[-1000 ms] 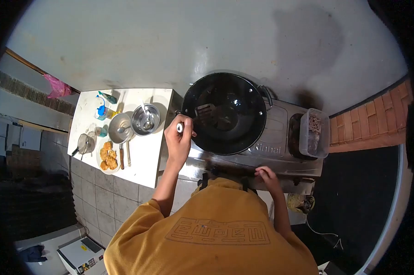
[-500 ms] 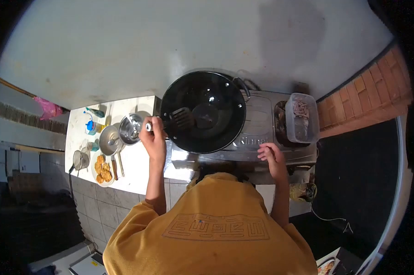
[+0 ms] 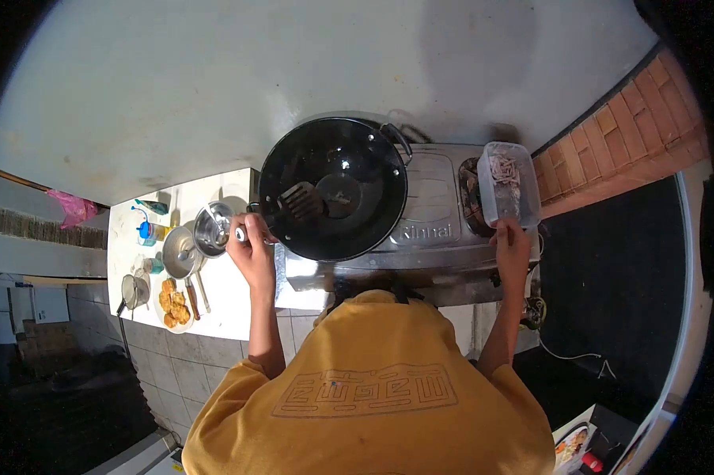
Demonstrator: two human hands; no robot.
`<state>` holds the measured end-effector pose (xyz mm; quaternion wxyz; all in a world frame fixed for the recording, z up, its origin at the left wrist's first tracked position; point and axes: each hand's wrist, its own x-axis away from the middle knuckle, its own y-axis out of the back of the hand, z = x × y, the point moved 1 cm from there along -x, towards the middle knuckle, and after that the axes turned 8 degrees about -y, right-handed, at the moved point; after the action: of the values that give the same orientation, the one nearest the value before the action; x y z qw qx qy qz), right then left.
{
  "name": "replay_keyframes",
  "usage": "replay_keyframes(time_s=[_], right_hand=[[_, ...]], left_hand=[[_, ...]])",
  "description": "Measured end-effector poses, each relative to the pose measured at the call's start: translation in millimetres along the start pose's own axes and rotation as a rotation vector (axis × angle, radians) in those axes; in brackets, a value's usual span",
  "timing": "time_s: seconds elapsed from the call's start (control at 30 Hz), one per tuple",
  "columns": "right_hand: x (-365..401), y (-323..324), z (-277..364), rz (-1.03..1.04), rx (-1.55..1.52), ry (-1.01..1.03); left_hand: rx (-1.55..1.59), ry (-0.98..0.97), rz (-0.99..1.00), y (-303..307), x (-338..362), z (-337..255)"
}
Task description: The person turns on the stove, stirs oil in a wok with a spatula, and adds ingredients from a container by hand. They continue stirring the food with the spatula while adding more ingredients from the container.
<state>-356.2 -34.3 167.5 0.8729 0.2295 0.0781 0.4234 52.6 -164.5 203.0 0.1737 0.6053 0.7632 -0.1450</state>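
Observation:
My left hand (image 3: pixel 252 257) is closed around the handle of a slotted spatula (image 3: pixel 303 202). The spatula's dark head rests inside a large black wok (image 3: pixel 317 146), over its left part. A small patch of shiny liquid shows at the wok's bottom. At the right end of the stove, my right hand (image 3: pixel 513 241) has its fingers on the near rim of a clear plastic container (image 3: pixel 501 202), gripping it. Thin pale strips of food (image 3: pixel 505 168) lie in the container's far part.
The wok sits on a steel gas stove (image 3: pixel 428 198). On the white counter (image 3: pixel 230 297) to the left are a metal bowl (image 3: pixel 212 229), a pan (image 3: pixel 179 252), a strainer (image 3: pixel 134 291), a plate of fried pieces (image 3: pixel 175 305) and bottles (image 3: pixel 147 231). A brick ledge (image 3: pixel 610 131) borders the right.
My right hand has moved right, from above the stove's front to the container's near rim. My left hand still holds the spatula in the wok. The whole view has shifted slightly.

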Motion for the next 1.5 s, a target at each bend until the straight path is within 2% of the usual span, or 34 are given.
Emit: replay_keyframes(time_s=[0.23, 0.83, 1.03, 1.1, 1.2, 1.23, 1.3, 1.4, 1.5], right_hand=[[13.1, -1.0, 5.2, 0.051, -0.013, -0.078], [-1.9, -2.7, -1.3, 0.083, -0.111, 0.006], [-12.7, -0.9, 9.4, 0.071, -0.05, 0.011], [-20.9, 2.8, 9.3, 0.018, 0.081, 0.146], [-51.1, 10.3, -4.3, -0.057, 0.221, 0.153], [-64.3, 12.2, -10.1, -0.056, 0.219, 0.151], [-93.1, 15.7, -25.0, -0.033, 0.444, 0.114], [-132.5, 11.2, -58.1, 0.007, 0.49, 0.084], [-151.8, 4.2, -72.1, 0.001, 0.659, 0.134]], left_hand=[[0.008, 0.01, -0.017, -3.4, 5.8, -1.1], [-0.047, 0.01, -0.077, -5.3, 23.0, -10.8], [-0.043, -0.02, -0.094, -11.5, 16.1, -1.1], [-0.071, -0.025, -0.107, -15.2, 13.9, -0.3], [-0.032, -0.031, -0.096, -14.5, 12.0, -0.9], [-0.034, -0.032, -0.094, -14.6, 11.6, -2.0], [-0.052, -0.022, -0.105, -15.5, 11.0, -3.7], [-0.047, -0.023, -0.103, -12.3, 10.1, -4.3], [-0.057, -0.027, -0.101, -8.3, 10.3, -7.8]])
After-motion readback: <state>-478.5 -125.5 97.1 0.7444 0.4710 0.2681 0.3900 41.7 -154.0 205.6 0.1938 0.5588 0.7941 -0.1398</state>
